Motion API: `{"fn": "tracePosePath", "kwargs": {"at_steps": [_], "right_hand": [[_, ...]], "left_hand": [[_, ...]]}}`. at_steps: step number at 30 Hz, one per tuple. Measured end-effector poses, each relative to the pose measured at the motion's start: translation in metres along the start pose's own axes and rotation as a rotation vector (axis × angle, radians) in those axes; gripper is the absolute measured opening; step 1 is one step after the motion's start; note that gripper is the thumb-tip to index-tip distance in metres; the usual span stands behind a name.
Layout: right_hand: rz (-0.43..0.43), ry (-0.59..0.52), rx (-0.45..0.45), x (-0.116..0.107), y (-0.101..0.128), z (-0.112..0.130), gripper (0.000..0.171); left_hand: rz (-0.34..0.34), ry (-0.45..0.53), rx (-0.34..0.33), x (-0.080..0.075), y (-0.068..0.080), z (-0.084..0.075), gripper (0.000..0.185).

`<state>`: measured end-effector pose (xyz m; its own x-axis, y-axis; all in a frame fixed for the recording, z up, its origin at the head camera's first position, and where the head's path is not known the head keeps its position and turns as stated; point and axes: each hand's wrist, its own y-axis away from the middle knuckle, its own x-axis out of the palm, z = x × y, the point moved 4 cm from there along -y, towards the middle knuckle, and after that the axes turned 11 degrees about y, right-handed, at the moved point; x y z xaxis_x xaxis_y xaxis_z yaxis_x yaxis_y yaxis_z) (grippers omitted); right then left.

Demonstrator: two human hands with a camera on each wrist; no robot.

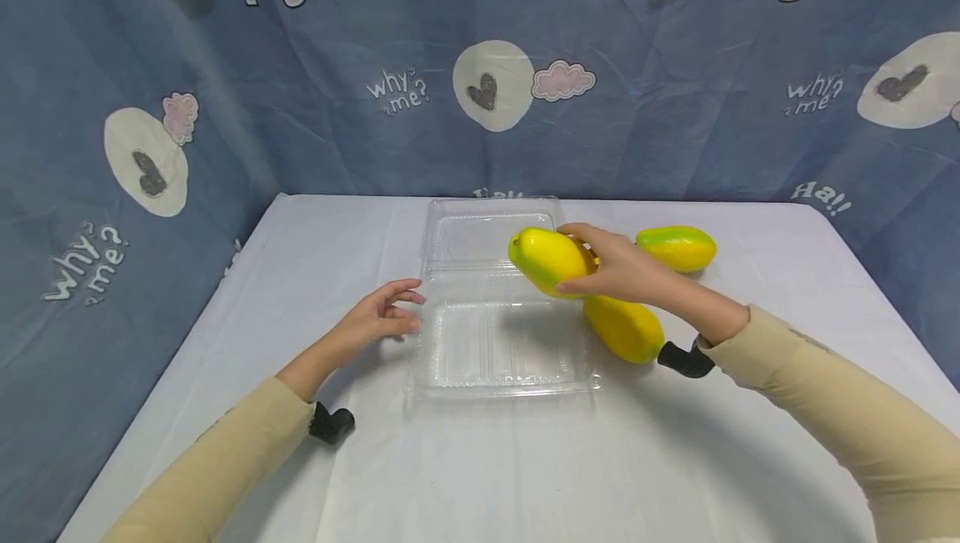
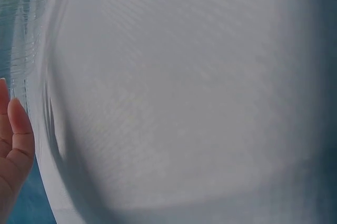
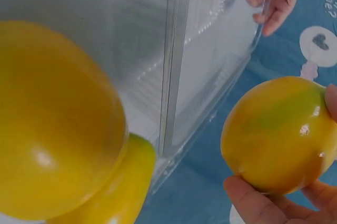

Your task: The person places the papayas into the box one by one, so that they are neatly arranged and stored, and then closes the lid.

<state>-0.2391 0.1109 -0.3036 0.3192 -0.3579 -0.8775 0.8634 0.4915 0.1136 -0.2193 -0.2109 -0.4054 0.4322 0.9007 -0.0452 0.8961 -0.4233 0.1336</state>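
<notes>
here, a white cloth-covered table fills the lower part of the head view, with a blue printed fabric backdrop hung behind it from nine o'clock round to three o'clock. at the table's centre lies a clear plastic clamshell container, opened flat, its lid toward twelve o'clock and its ribbed tray toward six o'clock. the right hand grasps a yellow-green mango-shaped fruit, fingers and thumb curled round its end, and holds it raised above the container's hinge, at about one o'clock from the tray's middle. the right wrist view shows this fruit pinched between fingertips, clear of the plastic. a second yellow mango-shaped fruit lies on the cloth just beside the tray's right edge, at three o'clock from it, under the right wrist. a third yellow-green mango-shaped fruit lies on the cloth further off, at two o'clock from the container. the left hand sits at nine o'clock of the tray, near its left edge, fingers relaxed and spread, gripping nothing; whether it touches the plastic i cannot tell
</notes>
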Motion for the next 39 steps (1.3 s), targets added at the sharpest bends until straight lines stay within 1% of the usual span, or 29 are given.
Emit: {"fn": "tracePosePath", "kwargs": {"at_steps": [7, 14, 19, 22, 27, 34, 39], "right_hand": [[0.004, 0.012, -0.038, 0.007, -0.011, 0.013, 0.078], [0.004, -0.027, -0.036, 0.019, -0.021, 0.026, 0.074], [-0.019, 0.007, -0.062, 0.028, -0.028, 0.033, 0.074], [-0.022, 0.004, -0.073, 0.033, -0.033, 0.037, 0.074], [0.012, -0.022, -0.055, 0.042, -0.04, 0.044, 0.073], [0.033, 0.014, -0.042, 0.048, -0.048, 0.054, 0.071], [0.05, 0.013, -0.042, 0.055, -0.055, 0.059, 0.07]], "left_hand": [[-0.001, 0.002, -0.005, 0.0, -0.003, 0.0, 0.068], [-0.003, 0.013, -0.012, 0.001, -0.002, 0.0, 0.068], [-0.003, 0.013, -0.028, 0.001, -0.001, 0.0, 0.068], [-0.003, 0.012, -0.033, 0.001, -0.001, 0.0, 0.068], [-0.005, 0.008, -0.036, 0.0, -0.002, 0.0, 0.067], [-0.01, 0.008, -0.042, -0.001, -0.002, 0.001, 0.068], [-0.008, 0.018, -0.047, -0.001, -0.002, 0.0, 0.069]]}}
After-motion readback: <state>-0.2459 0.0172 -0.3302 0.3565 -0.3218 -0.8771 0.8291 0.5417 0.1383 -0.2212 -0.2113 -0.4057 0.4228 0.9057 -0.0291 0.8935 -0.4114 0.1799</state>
